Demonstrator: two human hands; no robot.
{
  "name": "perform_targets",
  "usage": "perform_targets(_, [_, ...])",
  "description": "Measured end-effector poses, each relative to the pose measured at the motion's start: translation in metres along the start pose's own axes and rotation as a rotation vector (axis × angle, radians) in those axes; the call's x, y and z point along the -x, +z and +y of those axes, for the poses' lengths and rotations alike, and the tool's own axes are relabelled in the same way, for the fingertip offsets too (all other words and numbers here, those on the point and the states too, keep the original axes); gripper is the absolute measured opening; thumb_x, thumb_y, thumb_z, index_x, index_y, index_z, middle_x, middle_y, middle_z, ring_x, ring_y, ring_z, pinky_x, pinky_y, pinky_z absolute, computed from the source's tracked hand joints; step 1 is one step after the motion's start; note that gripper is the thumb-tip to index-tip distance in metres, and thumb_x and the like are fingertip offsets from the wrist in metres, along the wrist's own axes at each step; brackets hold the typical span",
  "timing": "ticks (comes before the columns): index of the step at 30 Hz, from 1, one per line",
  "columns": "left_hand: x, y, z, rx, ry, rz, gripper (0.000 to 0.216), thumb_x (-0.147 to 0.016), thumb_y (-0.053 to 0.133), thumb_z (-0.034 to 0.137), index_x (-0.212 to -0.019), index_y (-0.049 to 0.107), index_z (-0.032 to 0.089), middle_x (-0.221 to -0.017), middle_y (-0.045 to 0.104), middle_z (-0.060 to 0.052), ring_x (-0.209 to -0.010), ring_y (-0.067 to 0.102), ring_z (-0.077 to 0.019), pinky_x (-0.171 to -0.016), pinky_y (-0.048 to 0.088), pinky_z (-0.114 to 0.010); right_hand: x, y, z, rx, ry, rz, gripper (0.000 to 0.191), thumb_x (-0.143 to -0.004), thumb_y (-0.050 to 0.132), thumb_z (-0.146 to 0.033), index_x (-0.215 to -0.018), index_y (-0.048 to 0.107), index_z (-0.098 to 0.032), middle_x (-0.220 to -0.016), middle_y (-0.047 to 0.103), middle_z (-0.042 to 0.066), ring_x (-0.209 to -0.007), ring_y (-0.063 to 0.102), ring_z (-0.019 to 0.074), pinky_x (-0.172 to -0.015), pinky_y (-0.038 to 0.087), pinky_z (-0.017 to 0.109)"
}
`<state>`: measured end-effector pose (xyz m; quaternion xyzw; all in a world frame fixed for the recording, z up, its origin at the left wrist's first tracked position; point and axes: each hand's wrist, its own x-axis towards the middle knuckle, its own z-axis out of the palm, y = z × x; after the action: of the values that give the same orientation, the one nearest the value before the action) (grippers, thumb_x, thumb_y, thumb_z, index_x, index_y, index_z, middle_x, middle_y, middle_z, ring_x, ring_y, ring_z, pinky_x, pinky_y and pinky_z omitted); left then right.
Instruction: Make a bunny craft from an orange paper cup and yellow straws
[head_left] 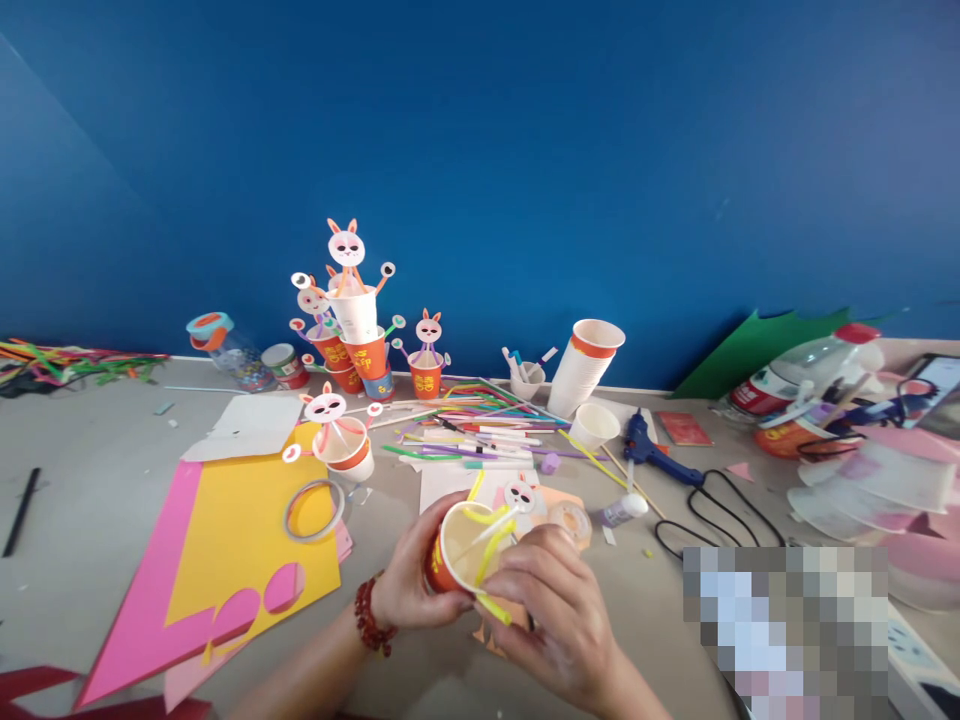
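Observation:
My left hand [409, 575], with a red bead bracelet at the wrist, is wrapped round an orange-and-white paper cup [457, 545] tilted toward me. Yellow pipe cleaners [491, 552] stick out over its rim, and a white stick leans inside. My right hand [559, 610] is closed at the cup's right side, fingertips on a yellow pipe cleaner; the exact grip is partly hidden. Just behind the cup lies a white paper rabbit face [519, 494], close to a roll of clear tape [570, 522].
Finished rabbit cups [346, 450] stand at left and back. Pink and yellow card [247, 520] with a tape ring [289, 515] lies left. Pens and pipe cleaners [480, 425] spread behind. A blue glue gun [660, 455], its cord, a glue bottle [624, 510] and stacked cups [585, 365] are right.

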<state>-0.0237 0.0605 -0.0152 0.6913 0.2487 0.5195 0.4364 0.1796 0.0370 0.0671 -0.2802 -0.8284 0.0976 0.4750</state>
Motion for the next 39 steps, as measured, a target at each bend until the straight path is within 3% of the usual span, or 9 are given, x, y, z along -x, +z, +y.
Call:
perform_targets(8, [0.002,-0.004,0.000,-0.064,-0.045,-0.018,0.089,-0.074,0.080,0.048,-0.150,0.041,0.020,-0.146,0.051,-0.020,-0.129,0.054,-0.0386,-0.108,0.045,-0.049,-0.002,-0.001,-0.002,0.034,-0.034,-0.004,0.011,-0.087,0.064,-0.010,-0.094,0.064,-0.018,-0.082,0.071,0.005,-0.069,0.060,0.0191,-0.068,0.044,0.034])
perform_targets(12, [0.002,-0.005,-0.001,-0.083,0.002,-0.012,0.091,-0.074,0.080,0.048,-0.151,0.039,0.022,-0.147,0.050,-0.018,-0.133,0.051,-0.0389,-0.111,0.042,-0.050,-0.006,-0.003,-0.006,0.063,-0.064,-0.007,0.010,-0.088,0.061,-0.010,-0.093,0.064,-0.018,-0.081,0.072,0.005,-0.069,0.061,0.0192,-0.070,0.045,0.035])
perform_targets(19, [-0.004,-0.001,0.003,0.069,-0.010,-0.032,0.095,-0.072,0.082,0.053,-0.152,0.036,0.026,-0.144,0.052,-0.017,-0.131,0.052,-0.0386,-0.110,0.042,-0.053,-0.009,-0.005,-0.006,0.097,-0.081,-0.018,0.008,-0.090,0.059,-0.013,-0.092,0.064,-0.020,-0.080,0.073,0.003,-0.069,0.062,0.0184,-0.069,0.047,0.034])
perform_targets(23, [-0.014,-0.004,0.020,0.261,-0.094,0.074,0.075,-0.084,0.063,0.065,-0.143,0.049,0.022,-0.138,0.057,-0.016,-0.126,0.055,-0.0364,-0.108,0.044,-0.052,-0.007,-0.009,-0.005,0.079,-0.086,-0.040,0.011,-0.087,0.061,-0.011,-0.092,0.064,-0.020,-0.080,0.074,0.003,-0.071,0.063,0.0187,-0.070,0.048,0.034])
perform_targets(26, [-0.028,-0.012,0.040,0.167,-0.283,0.164,0.039,-0.096,0.056,0.044,-0.128,0.062,0.022,-0.127,0.065,-0.011,-0.119,0.060,-0.0288,-0.105,0.046,-0.044,-0.005,-0.012,-0.005,0.100,-0.109,-0.072,0.011,-0.086,0.063,-0.011,-0.093,0.064,-0.020,-0.080,0.074,0.002,-0.071,0.063,0.0186,-0.071,0.049,0.034])
perform_targets(28, [-0.038,-0.018,0.054,0.017,-0.413,0.065,0.029,-0.095,0.059,0.037,-0.117,0.068,0.020,-0.119,0.069,-0.010,-0.110,0.064,-0.0267,-0.098,0.051,-0.040,-0.004,-0.013,-0.005,0.132,-0.133,-0.129,0.009,-0.088,0.063,-0.013,-0.094,0.064,-0.020,-0.079,0.074,0.002,-0.071,0.063,0.0184,-0.073,0.050,0.034])
perform_targets(30, [-0.047,-0.023,0.064,-0.085,-0.413,-0.046,0.025,-0.094,0.060,0.034,-0.111,0.070,0.019,-0.111,0.071,-0.010,-0.105,0.065,-0.0261,-0.093,0.053,-0.038,-0.002,-0.012,-0.004,0.155,-0.153,-0.199,0.008,-0.090,0.062,-0.014,-0.094,0.064,-0.021,-0.078,0.073,0.002,-0.071,0.063,0.0181,-0.073,0.051,0.033])
perform_targets(33, [-0.059,-0.025,0.074,-0.216,-0.327,-0.111,0.020,-0.093,0.058,0.028,-0.107,0.070,0.020,-0.108,0.072,-0.008,-0.104,0.065,-0.0250,-0.094,0.052,-0.038,0.002,-0.010,-0.003,0.172,-0.169,-0.256,0.007,-0.091,0.062,-0.014,-0.091,0.063,-0.021,-0.073,0.070,0.001,-0.070,0.064,0.0177,-0.073,0.052,0.033])
perform_targets(39, [-0.061,-0.019,0.082,-0.407,-0.169,-0.228,0.022,-0.088,0.056,0.016,-0.107,0.065,0.020,-0.106,0.071,-0.008,-0.102,0.066,-0.0239,-0.090,0.053,-0.034,0.006,-0.010,-0.003,0.194,-0.178,-0.240,0.008,-0.094,0.060,-0.016,-0.089,0.064,-0.021,-0.070,0.068,0.000,-0.068,0.062,0.0172,-0.069,0.051,0.032])
